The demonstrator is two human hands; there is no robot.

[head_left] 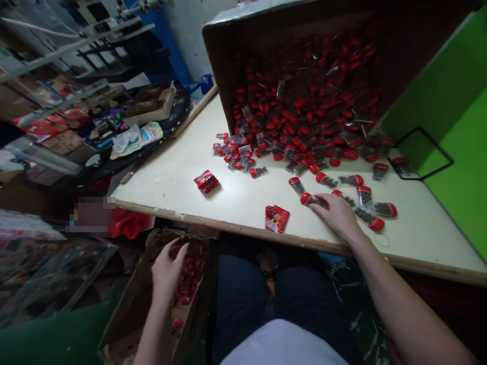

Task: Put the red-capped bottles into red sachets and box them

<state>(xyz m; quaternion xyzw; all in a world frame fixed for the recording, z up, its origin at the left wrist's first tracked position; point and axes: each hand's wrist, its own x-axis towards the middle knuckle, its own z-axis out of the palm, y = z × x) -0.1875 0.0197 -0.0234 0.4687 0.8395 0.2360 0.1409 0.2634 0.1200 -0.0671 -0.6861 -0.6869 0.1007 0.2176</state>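
Observation:
My right hand [338, 215] is on the white table, thumb and fingers closed around a small red-capped clear tube of dark beads [306, 198]. Another such tube [297, 185] lies just behind it, and several more are scattered to the right of the hand. Over a cardboard box [127, 304] below the table edge hovers my left hand [168, 266], thumb and fingers apart with nothing visible between them. Red packets [186, 281] lie inside that box. On the table near its front edge rest a fanned set of red printed packets [280, 218] and a red bundle [206, 181].
A large tipped carton [216, 61] spills a heap of red-capped tubes [289, 121] onto the table. At right are a green panel [456, 137] and a black wire frame [443, 152]. A cluttered machine bench [148, 147] stands left. A rubber band [381, 240] lies near the edge.

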